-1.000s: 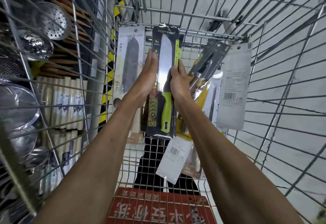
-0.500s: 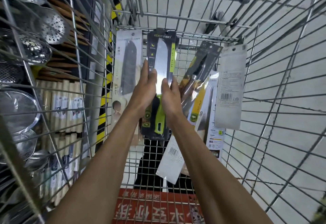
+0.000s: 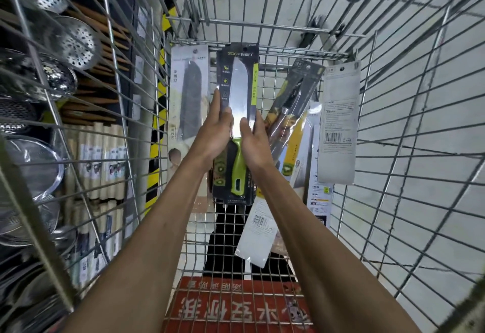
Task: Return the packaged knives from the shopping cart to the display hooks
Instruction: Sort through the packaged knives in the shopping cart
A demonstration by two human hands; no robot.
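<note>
steel skimmers (image 3: 76, 41) left, red mat (image 3: 210, 306) below

Left hand (image 3: 215, 133) and right hand (image 3: 256, 143) reach into the wire cart (image 3: 283, 51). They pinch the knife pack (image 3: 237, 83) by its side edges, thumbs on the front. Pack upright, green handle down. Grey pack (image 3: 189, 96) just left; tilted pack (image 3: 296, 96) and white pack (image 3: 339, 122) right. Strainers (image 3: 76, 44) outside the cart, left.

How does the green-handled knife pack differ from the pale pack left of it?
The green-handled knife pack has a black card, shiny blade; the pale pack a light card, dark blade. Left hand and right hand hold the first, none the pale pack. Both stand upright.
</note>
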